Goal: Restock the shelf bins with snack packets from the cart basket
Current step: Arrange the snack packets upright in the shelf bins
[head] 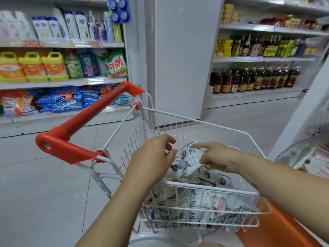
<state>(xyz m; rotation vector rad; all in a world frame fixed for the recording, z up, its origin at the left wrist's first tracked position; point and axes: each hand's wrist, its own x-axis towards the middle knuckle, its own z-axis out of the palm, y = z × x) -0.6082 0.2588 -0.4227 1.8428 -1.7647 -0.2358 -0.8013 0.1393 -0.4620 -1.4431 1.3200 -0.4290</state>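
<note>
Head view, looking down: the right hand (217,157) pinches a white-and-blue snack packet (189,157) by its lower edge, forefinger stretched across the top. The left hand (153,157), fingers loosely curled, sits just beside the packet's other edge. Whether it grips is unclear. Below both, the white wire cart basket (211,188) is heaped with more packets (201,204). A clear shelf bin (306,157) at far right holds some already — yet restocking looks barely begun, with most stock still in the cart.

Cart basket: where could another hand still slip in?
Open space lies along the far wire wall beyond both hands. Between the left hand and right hand the held packet crowds it; the near side is piled with packets.
</note>
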